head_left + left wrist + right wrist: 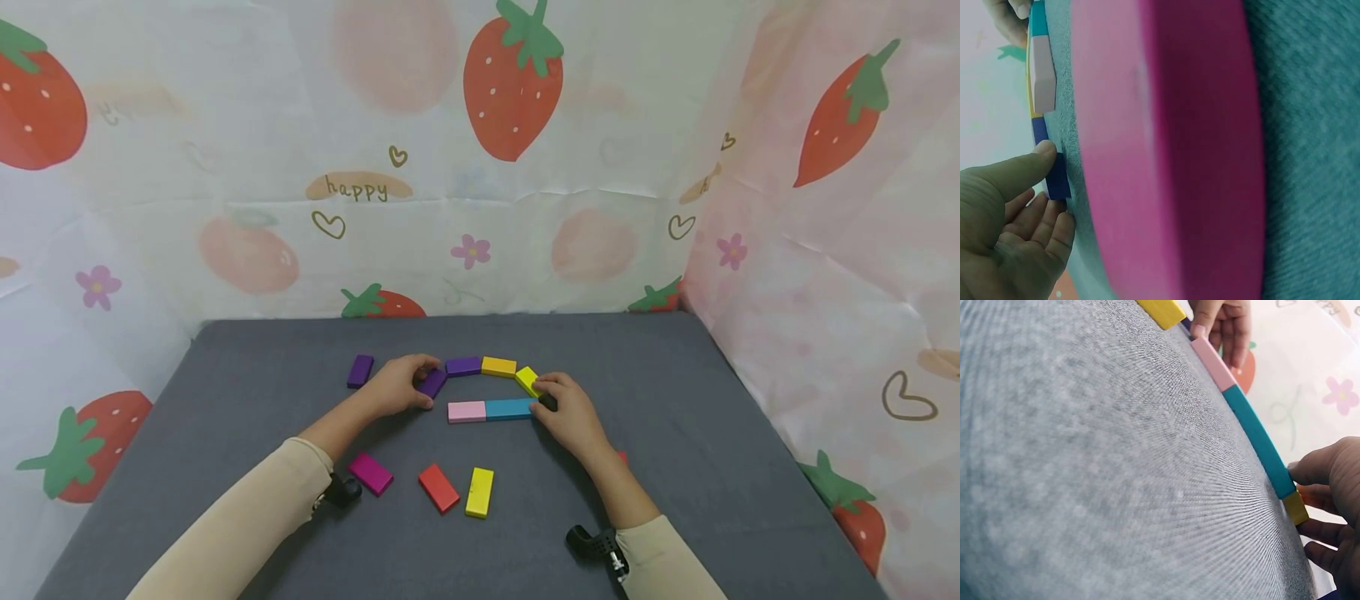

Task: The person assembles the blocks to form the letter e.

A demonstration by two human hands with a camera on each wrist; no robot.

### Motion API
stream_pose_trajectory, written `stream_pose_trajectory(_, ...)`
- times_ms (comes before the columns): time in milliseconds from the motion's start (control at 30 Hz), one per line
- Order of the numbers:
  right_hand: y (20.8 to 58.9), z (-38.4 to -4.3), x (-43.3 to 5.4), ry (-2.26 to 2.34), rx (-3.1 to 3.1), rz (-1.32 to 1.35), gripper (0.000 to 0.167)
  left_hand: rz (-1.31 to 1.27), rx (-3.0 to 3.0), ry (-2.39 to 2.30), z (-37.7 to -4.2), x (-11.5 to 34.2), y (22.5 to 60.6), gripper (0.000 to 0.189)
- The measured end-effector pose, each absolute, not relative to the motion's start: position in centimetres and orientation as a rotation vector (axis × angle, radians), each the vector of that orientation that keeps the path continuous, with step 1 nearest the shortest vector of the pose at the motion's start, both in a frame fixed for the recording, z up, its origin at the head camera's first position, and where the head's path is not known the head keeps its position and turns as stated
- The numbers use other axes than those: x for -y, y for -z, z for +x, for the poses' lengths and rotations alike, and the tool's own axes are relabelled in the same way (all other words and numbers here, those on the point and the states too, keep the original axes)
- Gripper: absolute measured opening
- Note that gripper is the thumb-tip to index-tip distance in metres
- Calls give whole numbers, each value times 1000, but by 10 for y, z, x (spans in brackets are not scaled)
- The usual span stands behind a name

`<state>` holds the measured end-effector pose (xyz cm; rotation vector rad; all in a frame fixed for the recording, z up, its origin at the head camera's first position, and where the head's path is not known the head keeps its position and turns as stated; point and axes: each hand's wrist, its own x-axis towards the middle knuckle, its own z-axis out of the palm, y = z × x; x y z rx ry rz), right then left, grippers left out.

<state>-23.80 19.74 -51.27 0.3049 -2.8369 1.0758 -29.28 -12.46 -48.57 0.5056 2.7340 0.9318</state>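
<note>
My left hand (396, 387) holds a purple block (432, 383) at the left end of a curved row, thumb on the near side and fingers behind. My right hand (576, 418) is at the row's right end, its fingers around a yellow block (527, 379) and its thumb close to the end of a blue block (1261, 440). Between them, the row continues with another purple block (463, 367) and an orange-yellow block (498, 367). Below the curve, a pink block (467, 412) lies end to end with the blue one.
A separate purple block (361, 371) lies beyond my left wrist. Nearer on the grey tabletop (525, 550) are a magenta block (371, 474), a red block (438, 488) and a yellow block (480, 492). Another red block (623, 457) peeks out behind my right wrist.
</note>
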Motion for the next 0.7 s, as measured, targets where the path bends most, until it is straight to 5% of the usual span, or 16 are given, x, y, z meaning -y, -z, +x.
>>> stream_pose_trajectory(700,511,-237,-196,-1100,2831,294,38,482,-2744,-925,-293,125,486,66)
